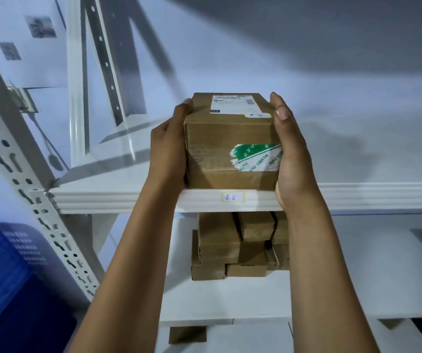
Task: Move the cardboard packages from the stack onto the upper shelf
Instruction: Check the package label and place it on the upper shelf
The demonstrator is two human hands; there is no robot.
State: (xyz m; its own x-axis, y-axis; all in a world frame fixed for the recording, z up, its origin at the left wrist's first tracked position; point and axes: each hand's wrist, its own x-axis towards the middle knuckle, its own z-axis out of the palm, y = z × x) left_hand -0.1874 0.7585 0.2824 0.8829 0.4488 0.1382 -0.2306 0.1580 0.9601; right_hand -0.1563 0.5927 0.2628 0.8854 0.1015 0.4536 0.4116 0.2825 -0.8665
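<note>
A brown cardboard package [226, 146] with a white shipping label on top and green-and-white tape on its front sits at the front edge of the white upper shelf [357, 197]. My left hand [170, 146] presses its left side and my right hand [292, 154] presses its right side, so both hold it. Below, on the lower shelf [230, 296], stands the stack of several cardboard packages [240, 245], partly hidden behind the upper shelf's edge and my arms.
A perforated white upright post [39, 200] rises at the left. A blue plastic crate [3, 276] is at the lower left. A small handwritten label [233, 196] is stuck on the shelf edge. Another cardboard piece [187, 334] shows at the bottom.
</note>
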